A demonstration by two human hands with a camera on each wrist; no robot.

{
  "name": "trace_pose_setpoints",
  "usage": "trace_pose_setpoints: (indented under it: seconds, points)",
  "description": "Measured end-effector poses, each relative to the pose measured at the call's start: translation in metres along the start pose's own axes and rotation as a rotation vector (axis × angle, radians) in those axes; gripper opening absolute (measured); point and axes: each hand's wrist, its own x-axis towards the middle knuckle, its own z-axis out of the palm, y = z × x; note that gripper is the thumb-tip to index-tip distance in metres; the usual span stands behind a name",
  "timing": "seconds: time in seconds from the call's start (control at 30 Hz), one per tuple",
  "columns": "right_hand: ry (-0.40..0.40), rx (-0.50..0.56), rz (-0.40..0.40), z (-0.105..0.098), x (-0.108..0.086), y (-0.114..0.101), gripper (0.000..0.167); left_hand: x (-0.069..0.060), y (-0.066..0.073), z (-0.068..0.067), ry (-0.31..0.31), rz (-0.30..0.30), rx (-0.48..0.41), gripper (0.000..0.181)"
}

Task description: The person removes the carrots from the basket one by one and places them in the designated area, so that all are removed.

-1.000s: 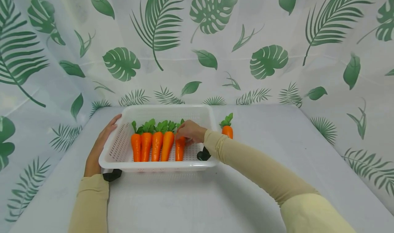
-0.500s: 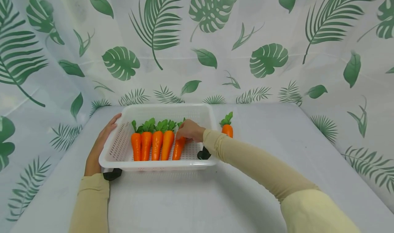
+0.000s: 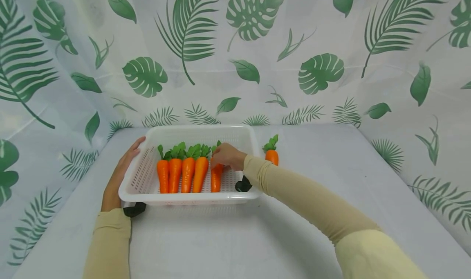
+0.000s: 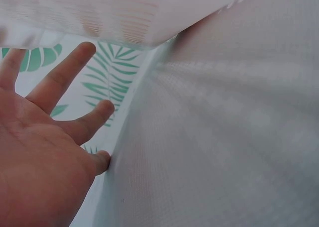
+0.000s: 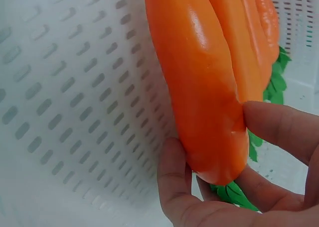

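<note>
My right hand (image 3: pixel 229 157) pinches an orange carrot (image 3: pixel 216 180) near its leafy top, inside a white slotted plastic basket (image 3: pixel 191 197). The right wrist view shows thumb and fingers on either side of this carrot's thick end (image 5: pixel 204 87); its tip is out of frame. Several other carrots (image 3: pixel 187 174) lie side by side to its left, green leaves toward the back. My left hand (image 3: pixel 119 174) lies along the basket's left side. Its fingers are spread and fairly straight in the left wrist view, where the palm (image 4: pixel 40 162) shows beneath the basket's edge.
Another carrot (image 3: pixel 272 157) with green leaves lies on the white tabletop (image 3: pixel 324 160), just right of the basket and partly behind the right sleeve (image 3: pixel 294 193). A white curtain (image 3: pixel 272 78) with green leaf prints stands behind and at the sides. Black wrist devices (image 3: pixel 135 209) sit at both wrists.
The gripped carrot's lower end swung a little left half a second ago and is now back to the right, nearly straight. Left hand and basket have stayed put.
</note>
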Motion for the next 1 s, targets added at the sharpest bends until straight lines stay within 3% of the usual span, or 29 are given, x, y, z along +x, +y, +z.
trace_pose_setpoints:
  seconds: [0.27, 0.43, 0.67, 1.0]
  points:
    - [0.0, 0.115, -0.017, -0.001, -0.002, -0.002, 0.044, -0.001, 0.0, -0.001, -0.002, 0.007, 0.013, 0.059]
    - [-0.016, 0.213, -0.025, -0.006, -0.005, -0.003, 0.045, 0.006, -0.001, -0.003, -0.032, 0.048, 0.005, 0.059]
    - [-0.044, 0.31, -0.052, -0.02, -0.012, -0.002, 0.046, 0.001, 0.001, -0.001, 0.001, 0.003, 0.007, 0.059]
    - [-0.098, 0.435, -0.152, -0.041, -0.029, -0.007, 0.046, 0.001, 0.0, 0.0, -0.004, 0.017, 0.005, 0.058]
